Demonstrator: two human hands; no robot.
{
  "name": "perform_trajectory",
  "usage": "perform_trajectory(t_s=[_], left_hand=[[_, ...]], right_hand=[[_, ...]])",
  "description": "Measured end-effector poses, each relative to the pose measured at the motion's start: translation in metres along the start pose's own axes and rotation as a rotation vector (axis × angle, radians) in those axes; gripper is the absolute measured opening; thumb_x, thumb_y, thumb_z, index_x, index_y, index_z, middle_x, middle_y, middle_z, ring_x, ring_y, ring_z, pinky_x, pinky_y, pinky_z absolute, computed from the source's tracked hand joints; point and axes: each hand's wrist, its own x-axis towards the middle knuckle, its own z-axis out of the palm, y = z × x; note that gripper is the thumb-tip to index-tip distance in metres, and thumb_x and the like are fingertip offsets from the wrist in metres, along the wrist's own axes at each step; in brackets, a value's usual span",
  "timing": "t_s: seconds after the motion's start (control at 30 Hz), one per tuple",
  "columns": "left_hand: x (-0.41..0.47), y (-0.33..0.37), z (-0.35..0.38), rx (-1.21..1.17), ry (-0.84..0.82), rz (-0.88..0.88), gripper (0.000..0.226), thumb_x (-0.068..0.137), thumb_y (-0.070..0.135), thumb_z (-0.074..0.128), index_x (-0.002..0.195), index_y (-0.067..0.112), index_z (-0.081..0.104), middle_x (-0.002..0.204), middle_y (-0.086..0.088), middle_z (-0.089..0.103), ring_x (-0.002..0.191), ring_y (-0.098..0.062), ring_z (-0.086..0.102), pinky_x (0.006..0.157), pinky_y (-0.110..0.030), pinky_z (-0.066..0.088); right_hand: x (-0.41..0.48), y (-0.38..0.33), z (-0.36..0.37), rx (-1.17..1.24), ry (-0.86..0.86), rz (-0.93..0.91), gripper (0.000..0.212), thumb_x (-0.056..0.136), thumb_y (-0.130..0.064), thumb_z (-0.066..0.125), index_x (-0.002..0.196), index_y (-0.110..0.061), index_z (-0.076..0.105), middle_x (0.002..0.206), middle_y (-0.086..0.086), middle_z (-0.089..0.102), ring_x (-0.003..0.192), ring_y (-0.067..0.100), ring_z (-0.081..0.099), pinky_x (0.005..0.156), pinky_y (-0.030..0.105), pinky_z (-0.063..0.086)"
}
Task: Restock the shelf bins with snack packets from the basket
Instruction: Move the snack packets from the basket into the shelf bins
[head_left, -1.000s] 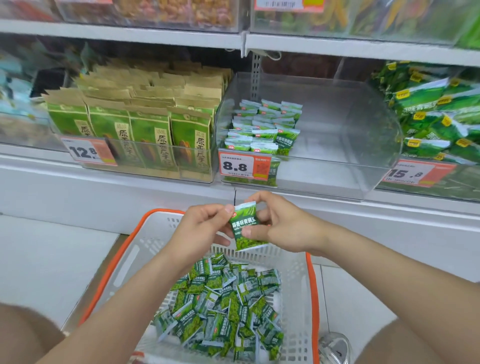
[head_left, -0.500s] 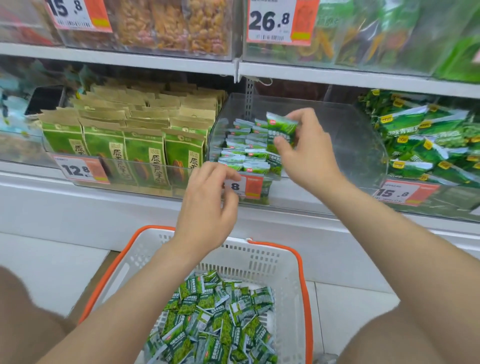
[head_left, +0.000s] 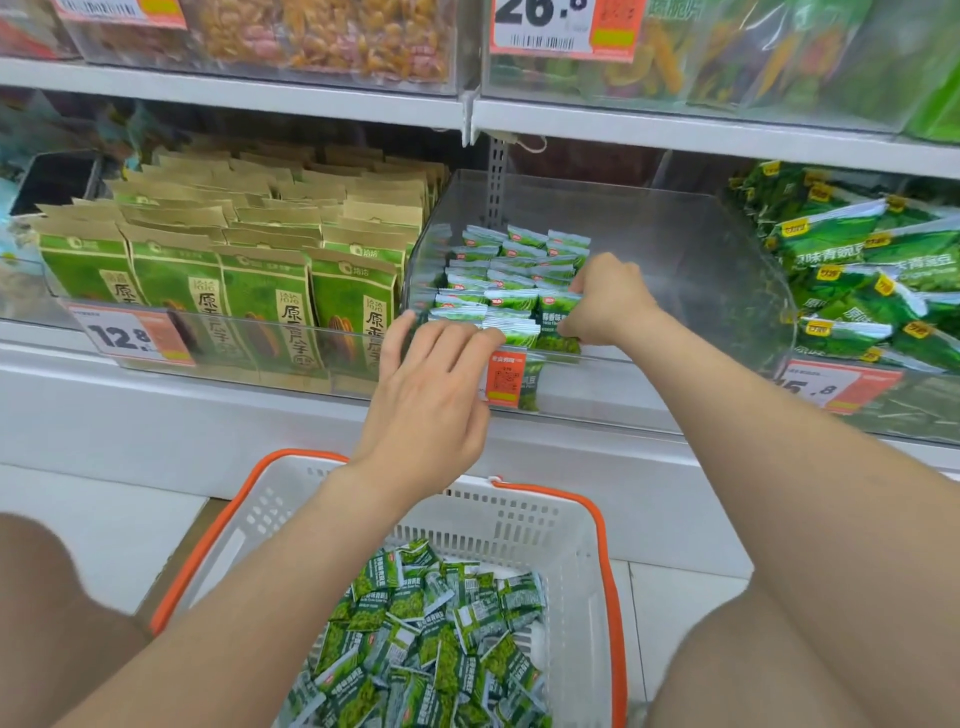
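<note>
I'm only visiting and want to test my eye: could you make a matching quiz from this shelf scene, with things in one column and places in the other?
Things:
1 kraft-paper pouches
2 basket
3 right hand
4 large green bags

Places:
A below the shelf
B right of the middle bin
C inside the middle bin
D left of the middle bin

Pairs: 1-D, 2-A, 3-C, 4-B

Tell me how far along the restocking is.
Done: rows of packets fill the left of the clear bin. In hand: the right hand pinches a packet at the front row; the left hand touches the rows. Left: a pile in the basket; the bin's right side bare.
</note>
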Motion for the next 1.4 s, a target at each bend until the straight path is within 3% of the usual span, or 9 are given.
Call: perform_trajectory(t_s=[0.13,0.27,0.43,0.5,0.67,0.8,1.03,1.2,1.4], left_hand=[[-0.002,0.0,0.001,-0.009,0.006,0.011,0.055,0.084,0.014,0.058,0.139,0.019,0.055,0.126,0.002,0.058,0.123,-0.028,0.053,0.127,-0.05,0.014],[-0.002,0.0,0.002,-0.017,0.005,0.018,0.057,0.085,0.013,0.058,0.141,0.019,0.053,0.132,0.001,0.056,0.129,-0.027,0.051,0.127,-0.052,0.013],[-0.007,0.002,0.003,-0.112,0.106,0.036,0.062,0.082,0.005,0.059,0.144,0.011,0.053,0.15,-0.009,0.049,0.143,-0.033,0.043,0.124,-0.056,0.022],[-0.013,0.005,0.006,-0.134,0.21,0.045,0.055,0.08,0.0,0.059,0.135,0.007,0.06,0.142,-0.015,0.053,0.137,-0.038,0.046,0.115,-0.053,0.034],[-0.028,0.009,0.02,-0.12,0.313,0.071,0.022,0.076,-0.004,0.062,0.096,0.006,0.064,0.103,-0.013,0.054,0.092,-0.035,0.049,0.076,-0.044,0.041],[-0.038,0.004,0.046,-0.19,0.032,0.087,0.009,0.083,0.007,0.054,0.088,0.012,0.058,0.093,-0.004,0.051,0.083,-0.03,0.049,0.068,-0.042,0.04],[-0.099,0.013,0.088,-0.181,-0.551,-0.096,0.009,0.096,0.024,0.05,0.094,0.023,0.059,0.09,0.001,0.064,0.079,-0.028,0.061,0.062,-0.038,0.047],[-0.166,0.002,0.123,-0.084,-1.05,-0.137,0.015,0.102,0.019,0.044,0.095,0.022,0.057,0.085,0.002,0.057,0.081,-0.026,0.059,0.068,-0.037,0.049],[-0.207,-0.007,0.155,-0.033,-1.559,-0.147,0.06,0.101,0.001,0.046,0.155,0.028,0.043,0.158,-0.008,0.044,0.131,-0.031,0.055,0.098,-0.043,0.054]], right_hand=[[-0.004,-0.003,0.001,0.026,-0.004,-0.037,0.061,0.077,-0.022,0.091,0.124,0.002,0.061,0.112,0.019,0.061,0.116,0.034,0.053,0.088,0.05,0.056],[-0.003,-0.001,0.002,-0.019,0.016,-0.003,0.051,0.078,-0.034,0.092,0.101,-0.01,0.053,0.096,0.008,0.052,0.098,0.031,0.057,0.065,0.038,0.051],[-0.01,0.003,-0.005,0.091,-0.129,-0.082,0.011,0.093,-0.01,0.068,0.085,-0.003,0.066,0.086,0.015,0.069,0.09,0.028,0.066,0.077,0.034,0.055],[-0.017,0.01,-0.01,0.171,-0.263,-0.081,0.024,0.096,-0.009,0.052,0.09,0.012,0.062,0.081,0.018,0.055,0.079,0.036,0.059,0.072,0.035,0.049],[-0.053,0.006,-0.023,0.079,-0.012,-0.23,0.041,0.098,-0.004,0.043,0.132,-0.005,0.066,0.128,0.017,0.068,0.129,0.036,0.056,0.101,0.041,0.05],[-0.103,-0.01,-0.026,0.167,0.332,-0.606,0.038,0.082,0.007,0.047,0.104,-0.011,0.073,0.102,0.006,0.072,0.1,0.026,0.064,0.09,0.037,0.05],[-0.165,0.004,0.046,-0.329,-0.383,-0.679,0.021,0.091,-0.018,0.053,0.105,-0.021,0.068,0.1,0.006,0.068,0.091,0.032,0.066,0.072,0.042,0.057],[-0.19,0.007,0.087,-0.643,-0.773,-0.685,0.01,0.095,-0.005,0.051,0.095,-0.012,0.058,0.085,0.004,0.053,0.063,0.02,0.051,0.049,0.031,0.038],[-0.192,0.003,0.103,-0.644,-0.818,-0.727,0.014,0.098,-0.004,0.048,0.099,-0.011,0.06,0.088,0.006,0.055,0.061,0.02,0.046,0.05,0.034,0.038]])
